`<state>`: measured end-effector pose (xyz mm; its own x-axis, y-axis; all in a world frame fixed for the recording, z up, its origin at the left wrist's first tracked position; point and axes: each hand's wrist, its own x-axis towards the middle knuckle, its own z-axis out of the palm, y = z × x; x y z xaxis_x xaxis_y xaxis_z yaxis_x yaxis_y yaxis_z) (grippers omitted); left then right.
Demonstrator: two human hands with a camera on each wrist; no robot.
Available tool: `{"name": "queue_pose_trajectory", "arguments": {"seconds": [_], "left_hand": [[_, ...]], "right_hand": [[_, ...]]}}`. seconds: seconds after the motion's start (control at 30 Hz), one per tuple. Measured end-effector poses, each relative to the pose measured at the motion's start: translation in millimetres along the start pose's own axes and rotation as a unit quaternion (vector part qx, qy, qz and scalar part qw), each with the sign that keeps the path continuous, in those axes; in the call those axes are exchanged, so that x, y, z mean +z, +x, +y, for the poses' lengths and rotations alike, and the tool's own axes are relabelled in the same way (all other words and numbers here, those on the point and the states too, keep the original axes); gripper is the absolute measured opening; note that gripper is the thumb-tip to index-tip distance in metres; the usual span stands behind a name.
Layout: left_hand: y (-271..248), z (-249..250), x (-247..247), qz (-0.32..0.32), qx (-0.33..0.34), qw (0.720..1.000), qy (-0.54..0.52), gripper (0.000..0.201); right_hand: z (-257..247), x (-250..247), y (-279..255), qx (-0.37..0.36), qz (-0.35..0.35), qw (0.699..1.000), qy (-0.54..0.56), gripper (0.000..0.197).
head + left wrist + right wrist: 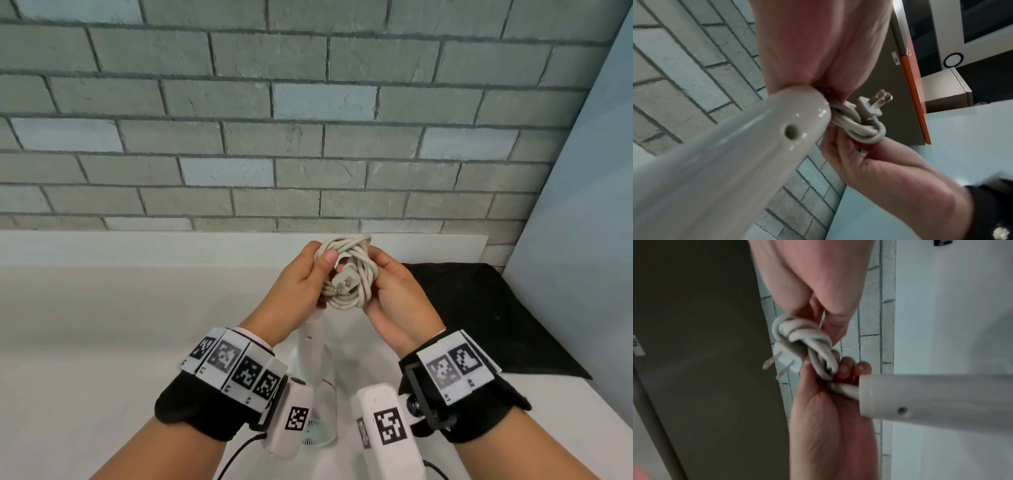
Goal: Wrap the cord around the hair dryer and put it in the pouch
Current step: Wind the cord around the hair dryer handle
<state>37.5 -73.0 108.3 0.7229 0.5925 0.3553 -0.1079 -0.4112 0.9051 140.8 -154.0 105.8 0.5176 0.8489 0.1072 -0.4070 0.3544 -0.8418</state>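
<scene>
The place looks like a staged test room, not a lived-in home. A pale white countertop (102,308) runs along a wall of grey-green painted bricks (274,137). Beside the countertop, the left wrist view shows a grey cabinet panel with an orange edge (914,91) bearing a small label.
</scene>
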Motion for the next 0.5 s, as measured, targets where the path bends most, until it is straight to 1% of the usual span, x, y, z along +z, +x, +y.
{"name": "queue_pose_trajectory", "arguments": {"seconds": [0.1, 0.17, 0.27, 0.3, 0.33, 0.4, 0.47, 0.5], "left_hand": [[1, -3, 2, 0.032, 0.007, 0.999, 0.013, 0.020], [2, -5, 2, 0.055, -0.007, 0.998, -0.001, 0.019], [3, -5, 3, 0.079, -0.019, 0.997, -0.008, 0.021], [4, -6, 4, 0.082, -0.015, 0.996, 0.000, 0.024], [4, -7, 6, 0.082, -0.010, 0.997, 0.011, 0.026], [5, -7, 6, 0.072, -0.012, 0.997, 0.022, 0.028], [5, -4, 5, 0.055, -0.036, 0.998, 0.004, 0.025], [6, -4, 3, 0.046, -0.054, 0.997, -0.024, 0.023]], "right_hand": [[-2, -2, 0, 0.031, -0.014, 0.999, -0.040, 0.029], [-1, -2, -4, 0.036, -0.023, 0.997, -0.069, 0.033], [-1, 3, -13, 0.054, -0.068, 0.987, -0.138, 0.053], [-2, 5, -14, 0.052, -0.075, 0.982, -0.164, 0.054], [-2, 7, -14, 0.047, -0.070, 0.980, -0.182, 0.049], [-3, 8, -12, 0.047, -0.034, 0.980, -0.192, 0.042], [-6, 8, -10, 0.048, -0.010, 0.976, -0.212, 0.040], [-8, 7, -10, 0.036, 0.000, 0.967, -0.252, 0.038]]}}
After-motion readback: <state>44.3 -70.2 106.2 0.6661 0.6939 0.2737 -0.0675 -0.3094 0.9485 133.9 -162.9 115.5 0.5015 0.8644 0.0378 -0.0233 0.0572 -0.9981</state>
